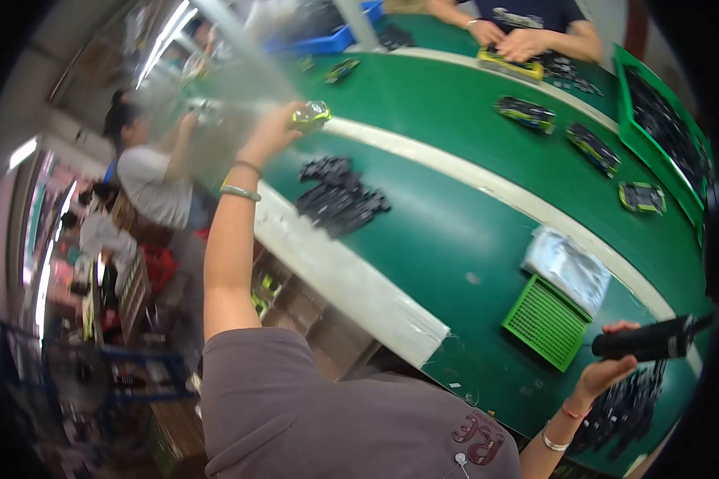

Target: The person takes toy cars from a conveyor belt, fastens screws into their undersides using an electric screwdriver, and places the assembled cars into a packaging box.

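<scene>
head view: the left hand (273,134) grasps a yellow-green toy car (313,116) in its fingers — beyond a pile of black plastic parts (339,198); the right hand (605,375) grips a black cylindrical power tool (645,339) between thumb and fingers — near the green perforated tray (547,322).

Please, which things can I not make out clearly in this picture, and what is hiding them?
- Head view, hidden: one end of the toy car, behind the left hand.
- Head view, cut off: where the black tool in the right hand ends, lost in the dark rim.
- Head view, hidden: what lies under the co-worker's hands at the yellow holder.
- Head view, small and blurred: whether the person in the pale shirt holds anything.
</scene>
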`<state>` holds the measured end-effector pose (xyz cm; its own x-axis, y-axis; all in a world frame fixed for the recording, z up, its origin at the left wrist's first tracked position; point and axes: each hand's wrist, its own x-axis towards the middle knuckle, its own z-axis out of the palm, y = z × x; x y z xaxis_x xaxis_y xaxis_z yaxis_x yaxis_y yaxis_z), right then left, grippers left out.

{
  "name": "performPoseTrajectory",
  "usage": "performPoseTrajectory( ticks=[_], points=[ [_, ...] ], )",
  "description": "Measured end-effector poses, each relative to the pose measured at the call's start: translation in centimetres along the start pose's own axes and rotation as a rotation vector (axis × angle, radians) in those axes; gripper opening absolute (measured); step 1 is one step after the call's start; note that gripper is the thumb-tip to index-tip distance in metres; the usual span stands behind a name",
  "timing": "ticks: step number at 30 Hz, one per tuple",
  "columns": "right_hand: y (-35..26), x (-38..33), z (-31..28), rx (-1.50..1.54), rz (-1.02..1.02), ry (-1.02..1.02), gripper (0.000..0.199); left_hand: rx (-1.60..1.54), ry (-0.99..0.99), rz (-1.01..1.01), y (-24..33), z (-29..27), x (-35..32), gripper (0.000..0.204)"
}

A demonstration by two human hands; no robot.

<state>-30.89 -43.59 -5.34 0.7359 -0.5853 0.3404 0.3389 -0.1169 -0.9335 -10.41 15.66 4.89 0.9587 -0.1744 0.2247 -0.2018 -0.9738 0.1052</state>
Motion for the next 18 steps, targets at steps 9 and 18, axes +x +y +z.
performPoseTrajectory(
  ticks=[9, 18],
  points=[
    [-1.2, 0.8, 0.8, -0.075, 0.012, -0.021, 0.098, -0.168, 0.147, -0.398, -12.3, -2.1, -26.9, 0.041],
    [-0.4, 0.8, -0.7, -0.016, -0.043, 0.032, 0.092, -1.005, -0.014, -1.506, -11.4, 18.4, -29.2, 0.043]
  ],
)
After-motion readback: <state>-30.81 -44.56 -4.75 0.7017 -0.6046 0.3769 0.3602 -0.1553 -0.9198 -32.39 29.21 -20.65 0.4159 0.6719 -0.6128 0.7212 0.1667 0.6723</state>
